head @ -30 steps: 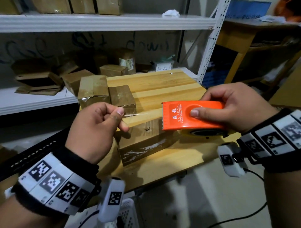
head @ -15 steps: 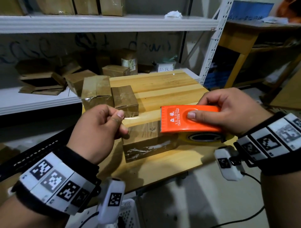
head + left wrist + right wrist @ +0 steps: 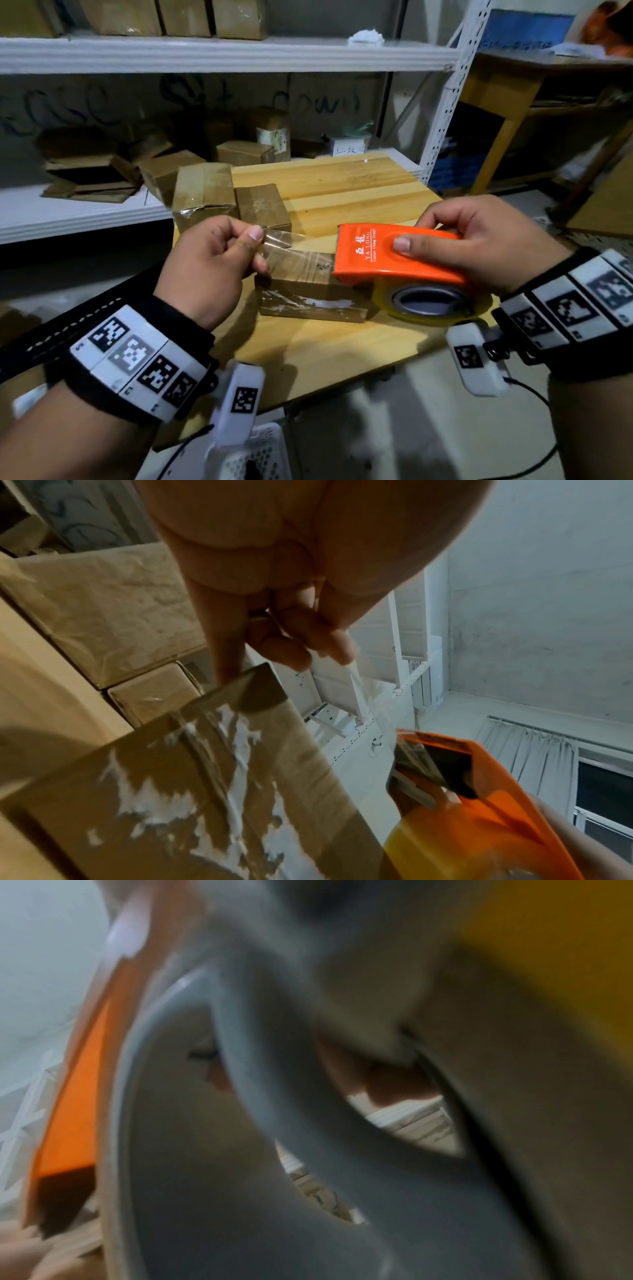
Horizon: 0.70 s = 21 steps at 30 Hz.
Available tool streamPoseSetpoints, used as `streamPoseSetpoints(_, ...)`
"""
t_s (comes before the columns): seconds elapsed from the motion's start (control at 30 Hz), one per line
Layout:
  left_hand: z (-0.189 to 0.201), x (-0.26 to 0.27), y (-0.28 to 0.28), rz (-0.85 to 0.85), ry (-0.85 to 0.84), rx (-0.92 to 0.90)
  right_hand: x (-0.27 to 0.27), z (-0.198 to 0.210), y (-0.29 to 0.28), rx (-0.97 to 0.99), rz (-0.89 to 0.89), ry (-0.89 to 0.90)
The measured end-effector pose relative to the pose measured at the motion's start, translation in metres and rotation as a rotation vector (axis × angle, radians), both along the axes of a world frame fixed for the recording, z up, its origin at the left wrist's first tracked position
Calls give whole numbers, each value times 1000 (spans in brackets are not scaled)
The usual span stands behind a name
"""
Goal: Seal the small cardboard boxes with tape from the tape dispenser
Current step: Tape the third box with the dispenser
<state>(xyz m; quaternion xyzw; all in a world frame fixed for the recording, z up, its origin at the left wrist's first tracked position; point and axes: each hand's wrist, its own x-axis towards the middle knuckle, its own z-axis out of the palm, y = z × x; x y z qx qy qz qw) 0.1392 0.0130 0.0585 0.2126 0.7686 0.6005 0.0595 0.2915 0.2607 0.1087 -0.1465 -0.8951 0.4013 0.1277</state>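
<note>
A small cardboard box [image 3: 308, 294] with torn white label marks lies on the wooden table [image 3: 342, 192]. My left hand [image 3: 219, 260] pinches the free end of clear tape [image 3: 284, 240] just above the box's left end. The tape stretches right to the orange tape dispenser [image 3: 387, 253], which my right hand [image 3: 479, 243] grips from above, over the box's right end. In the left wrist view the box [image 3: 219, 777] fills the lower left and the dispenser [image 3: 479, 818] the lower right. The right wrist view is filled by the blurred dispenser [image 3: 75, 1096] and its grey hub.
Two taped boxes [image 3: 205, 195] [image 3: 263, 205] stand side by side behind the left hand. A white shelf [image 3: 219, 54] behind the table holds more cartons and flattened cardboard [image 3: 89, 178]. A white perforated basket [image 3: 253, 452] sits below the table's near edge.
Both hands have come lower, toward the box. The dispenser now sits over the box's right end, and the tape span lies close above the box top.
</note>
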Motion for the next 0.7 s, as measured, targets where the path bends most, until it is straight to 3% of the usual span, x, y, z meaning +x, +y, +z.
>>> streamPoseSetpoints(0.33,5,-6,-2,37,191,-176,3,6,-1,5,-26,-9)
streamPoseSetpoints(0.7,-1,-31,-12,88,126,-205,11,4,16,-28,-122,-50)
